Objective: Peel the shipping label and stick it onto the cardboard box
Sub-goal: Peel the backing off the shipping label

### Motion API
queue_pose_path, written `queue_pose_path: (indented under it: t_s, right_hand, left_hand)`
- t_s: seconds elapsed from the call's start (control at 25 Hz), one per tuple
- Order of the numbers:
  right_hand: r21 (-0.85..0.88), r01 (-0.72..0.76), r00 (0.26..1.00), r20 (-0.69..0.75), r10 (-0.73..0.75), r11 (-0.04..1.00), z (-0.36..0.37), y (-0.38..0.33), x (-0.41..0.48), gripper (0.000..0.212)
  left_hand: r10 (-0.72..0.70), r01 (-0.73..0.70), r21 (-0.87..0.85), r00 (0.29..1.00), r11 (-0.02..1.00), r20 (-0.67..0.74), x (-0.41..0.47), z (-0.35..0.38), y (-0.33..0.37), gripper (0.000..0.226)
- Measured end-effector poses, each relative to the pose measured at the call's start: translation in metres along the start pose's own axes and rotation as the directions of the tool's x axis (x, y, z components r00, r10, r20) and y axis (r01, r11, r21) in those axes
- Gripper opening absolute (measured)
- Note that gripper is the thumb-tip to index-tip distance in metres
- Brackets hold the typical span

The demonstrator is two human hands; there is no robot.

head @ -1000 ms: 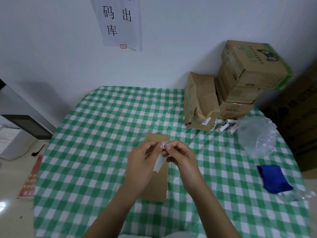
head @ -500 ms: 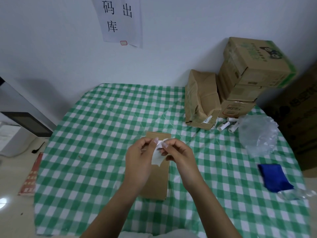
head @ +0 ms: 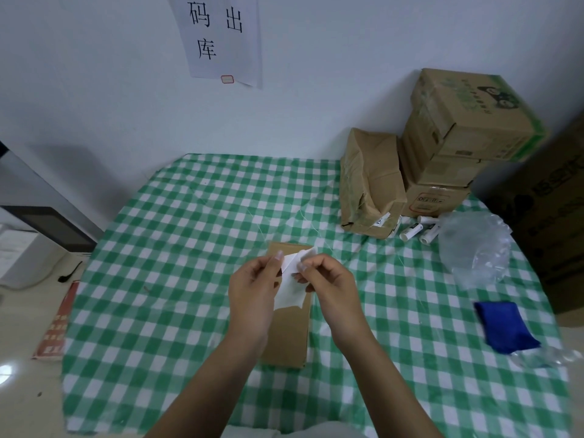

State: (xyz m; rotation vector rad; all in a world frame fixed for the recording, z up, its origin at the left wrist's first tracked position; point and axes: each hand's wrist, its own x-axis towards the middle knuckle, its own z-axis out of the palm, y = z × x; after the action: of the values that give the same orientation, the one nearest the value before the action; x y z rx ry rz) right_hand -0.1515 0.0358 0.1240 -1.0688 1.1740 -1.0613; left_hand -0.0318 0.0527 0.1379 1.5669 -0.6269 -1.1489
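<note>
You hold the shipping label [head: 289, 289] in both hands, over the middle of the table [head: 158, 279]. Your left hand [head: 252, 292] grips the left side of the label, with the thumb pointing up along its edge. Your right hand [head: 328, 286] pinches the top right corner between the thumb and the fingertips, and this corner is curled away from the rest of the sheet. The label is white and hangs a little crumpled between the two hands.

The cardboard box [head: 287, 336] lies flat on the green and white checked cloth, directly under your hands, with its long side running away from you. From this view it is not clear whether the lower edge of the label touches the box.

At the far right corner stand stacked boxes [head: 467, 128], with a brown package [head: 369, 184] leaning beside them. Some white tubes [head: 414, 230] lie in front, next to a clear plastic bag [head: 474, 248]. A blue cloth [head: 502, 327] lies near the right edge.
</note>
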Motion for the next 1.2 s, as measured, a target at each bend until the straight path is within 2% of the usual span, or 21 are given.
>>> queue_pose_path:
  t_s: [0.28,0.48,0.6,0.8,0.96,1.08,1.2]
  right_hand:
    - [-0.02,-0.029,0.999,-0.019,0.029,0.999,0.0,0.001,0.0,0.014]
    - [-0.017,-0.036,0.999,-0.025,0.036,0.999,-0.002,0.0,-0.001,0.016]
    - [0.01,-0.07,0.997,-0.013,0.07,0.998,-0.004,-0.004,-0.002,0.018]
    - [0.026,-0.123,0.992,0.007,0.123,0.992,-0.01,-0.018,-0.001,0.024]
    - [-0.014,-0.075,0.997,0.018,0.076,0.997,-0.01,-0.022,0.0,0.026]
    - [0.012,-0.046,0.998,0.041,0.045,0.999,-0.013,-0.015,0.002,0.027]
    - [0.018,-0.029,0.997,0.072,0.027,0.999,-0.013,-0.012,0.002,0.028]
  left_hand:
    - [-0.128,0.127,-0.122,0.992,0.984,0.001,-0.001,-0.001,0.007,0.024]
    - [-0.134,0.129,-0.152,0.991,0.98,-0.017,-0.002,-0.001,0.008,0.025]
    - [-0.066,0.062,-0.141,0.998,0.988,-0.017,-0.005,-0.001,0.006,0.025]
    - [0.149,-0.15,0.028,0.987,0.988,0.053,-0.011,-0.002,0.008,0.019]
    - [0.217,-0.225,0.079,0.97,0.971,0.106,-0.017,0.001,0.009,0.019]
    - [0.169,-0.173,0.038,0.981,0.984,0.095,-0.016,0.001,0.009,0.019]
    - [0.019,-0.013,-0.084,0.997,0.996,0.079,-0.015,0.002,0.009,0.02]
